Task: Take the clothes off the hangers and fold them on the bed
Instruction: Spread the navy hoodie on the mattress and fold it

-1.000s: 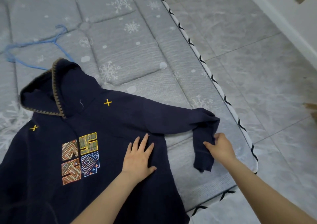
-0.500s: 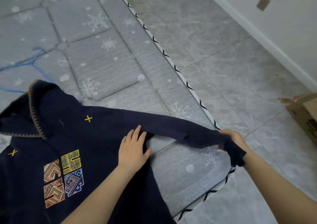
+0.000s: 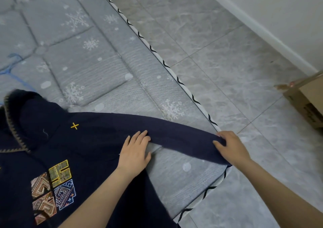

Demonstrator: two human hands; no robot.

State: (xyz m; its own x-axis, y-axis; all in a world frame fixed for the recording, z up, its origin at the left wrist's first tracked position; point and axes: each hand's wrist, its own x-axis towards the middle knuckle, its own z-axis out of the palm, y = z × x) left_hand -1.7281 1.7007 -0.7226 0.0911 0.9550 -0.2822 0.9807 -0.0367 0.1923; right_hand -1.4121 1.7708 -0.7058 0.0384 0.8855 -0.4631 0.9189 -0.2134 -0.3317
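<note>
**Hoodie flat on the mattress, sleeve drawn to the corner**

Take the navy hoodie (image 3: 83, 151) as your landmark. Beyond its hood, toward the far left, a blue hanger (image 3: 10, 68) lies on the mattress (image 3: 90, 67), partly cut off by the frame edge and apart from the garment. To the hoodie's right, past the piped mattress edge (image 3: 176, 78), grey marble-look floor tiles (image 3: 227, 67) run to a white skirting and wall. A cardboard box (image 3: 307, 98) sits on the floor well to the right of the sleeve.

The hoodie lies face up on the near part of the quilted, snowflake-printed mattress, embroidered patches showing on its chest. Its sleeve (image 3: 174, 133) stretches rightward to the mattress corner, where the edge turns toward you; the cuff end reaches that corner.

Your left hand (image 3: 134, 154) rests flat at the base of the sleeve, fingers straight and close together. Your right hand (image 3: 230, 147) grips the sleeve end, fingers curled over the cloth, thumb on the near side.
</note>
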